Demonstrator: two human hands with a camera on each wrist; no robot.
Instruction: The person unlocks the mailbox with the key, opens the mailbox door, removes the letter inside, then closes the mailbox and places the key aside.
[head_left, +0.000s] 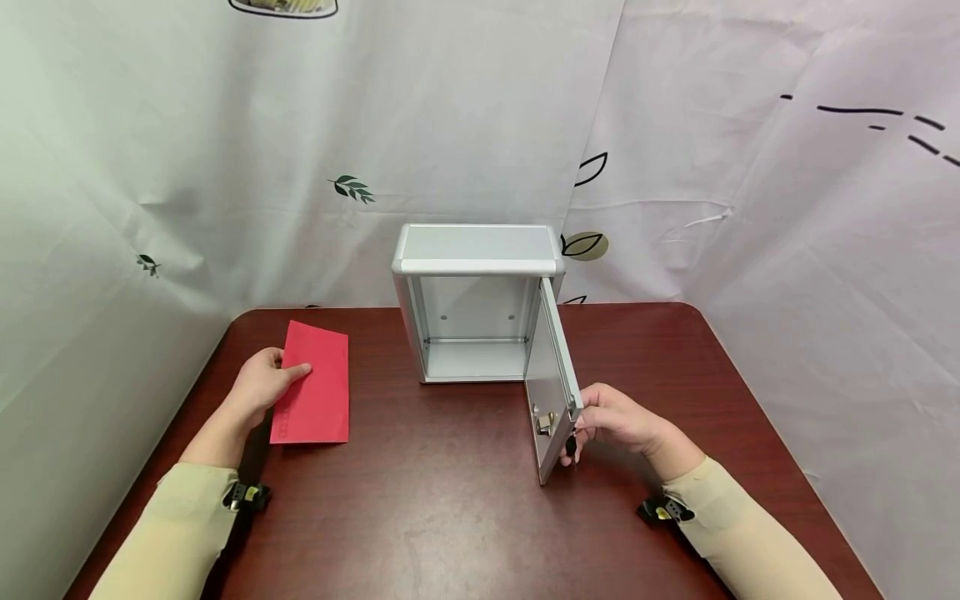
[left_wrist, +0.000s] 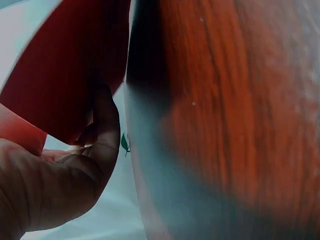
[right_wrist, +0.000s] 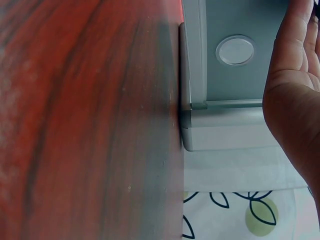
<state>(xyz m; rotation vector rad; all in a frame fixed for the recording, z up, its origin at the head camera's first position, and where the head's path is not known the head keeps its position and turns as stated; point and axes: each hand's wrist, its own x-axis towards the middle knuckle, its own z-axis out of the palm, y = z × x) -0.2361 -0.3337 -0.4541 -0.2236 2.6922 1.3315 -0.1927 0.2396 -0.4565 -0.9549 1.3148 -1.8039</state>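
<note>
A red envelope [head_left: 321, 400] is pinched along its left side by my left hand [head_left: 262, 383], thumb on its front face. In the left wrist view, the fingers [left_wrist: 106, 120] reach up against the envelope [left_wrist: 65, 70]. A small silver-framed metal box [head_left: 480, 250] stands upright at the table's back, its hinged door [head_left: 551, 367] swung out toward me. My right hand [head_left: 615, 421] is at the door's outer face near the free edge, its fingers around a black-headed key [head_left: 572, 444]. A metal lock [head_left: 544, 423] shows on the door's inner side. The right fingertips are mostly cut off in the right wrist view.
The box's inside back panel [head_left: 480, 304] shows two small holes. The dark red-brown wooden table [head_left: 450, 517] has white patterned cloth [head_left: 480, 125] behind it and at both sides. Black wrist cameras [head_left: 247, 496] sit by the pale sleeves. A round disc [right_wrist: 235, 50] marks the door's outer face.
</note>
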